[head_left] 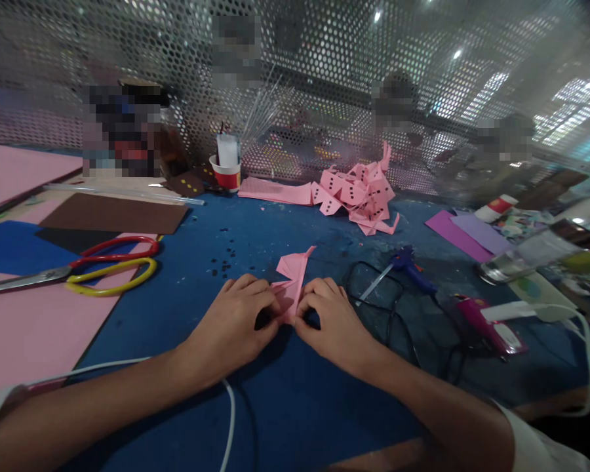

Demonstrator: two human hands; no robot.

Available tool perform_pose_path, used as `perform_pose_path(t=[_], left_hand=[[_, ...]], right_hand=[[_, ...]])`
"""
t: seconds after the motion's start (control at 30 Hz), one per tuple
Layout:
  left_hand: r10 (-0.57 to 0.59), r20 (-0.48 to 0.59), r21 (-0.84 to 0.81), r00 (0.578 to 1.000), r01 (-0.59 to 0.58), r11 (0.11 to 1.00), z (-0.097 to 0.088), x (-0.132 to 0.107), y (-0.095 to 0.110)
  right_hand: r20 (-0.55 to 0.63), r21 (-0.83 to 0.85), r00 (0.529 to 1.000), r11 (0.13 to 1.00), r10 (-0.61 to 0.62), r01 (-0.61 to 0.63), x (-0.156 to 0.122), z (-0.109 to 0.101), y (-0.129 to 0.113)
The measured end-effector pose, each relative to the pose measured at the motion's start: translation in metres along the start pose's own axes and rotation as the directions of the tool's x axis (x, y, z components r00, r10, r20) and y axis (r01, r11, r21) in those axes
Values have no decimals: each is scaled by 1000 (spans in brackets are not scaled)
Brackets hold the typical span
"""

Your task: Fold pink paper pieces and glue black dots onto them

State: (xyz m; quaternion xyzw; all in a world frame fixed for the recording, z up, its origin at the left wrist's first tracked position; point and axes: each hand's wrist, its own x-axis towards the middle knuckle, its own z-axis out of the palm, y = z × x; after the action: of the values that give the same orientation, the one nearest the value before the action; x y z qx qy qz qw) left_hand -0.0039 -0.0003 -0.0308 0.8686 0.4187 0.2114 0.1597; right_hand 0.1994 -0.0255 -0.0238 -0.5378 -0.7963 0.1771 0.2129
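A small folded piece of pink paper (pixel 293 274) lies on the blue table (pixel 295 406) in front of me. My left hand (pixel 236 322) pinches its left side with curled fingers. My right hand (pixel 335 322) pinches its right side the same way. The two hands almost touch over the lower end of the paper, and its upper tip sticks out beyond the fingers.
Scissors with red and yellow handles (pixel 93 267) lie on pink and blue sheets at the left. A pile of dotted pink paper pieces (pixel 361 193) sits at the back. Two glue guns (pixel 410 265) (pixel 489 328) with black cables lie at the right. A red-and-white cup (pixel 226 170) stands by the perforated screen.
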Motion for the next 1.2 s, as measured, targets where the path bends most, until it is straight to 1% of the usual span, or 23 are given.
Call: perform_pose_path(t=[0.43,0.6,0.7,0.97,1.1,1.2], left_hand=[[14,-29,19,999,-14,1000,1,0,1],[-3,-11,43,1000,4,999,0,1,3],[0,-23,57,1000,1,998,-2,1,5],[88,-44,64,995,-85,994,0,-4,3],[178,-49,83,983,-174,981,2,-4,0],[259,-51,115,965,-252,961,2,-3,0]], right_hand=[[13,-41,1000,999,-9,10,0,0,-3],[9,-58,1000,998,-7,8,0,1,-3],[4,-65,1000,998,-8,8,0,0,-4],[-4,-65,1000,998,-5,5,-1,1,-2],[-6,-82,1000,996,-21,20,-1,2,-1],[2,-89,1000,996,-24,24,-1,2,-1]])
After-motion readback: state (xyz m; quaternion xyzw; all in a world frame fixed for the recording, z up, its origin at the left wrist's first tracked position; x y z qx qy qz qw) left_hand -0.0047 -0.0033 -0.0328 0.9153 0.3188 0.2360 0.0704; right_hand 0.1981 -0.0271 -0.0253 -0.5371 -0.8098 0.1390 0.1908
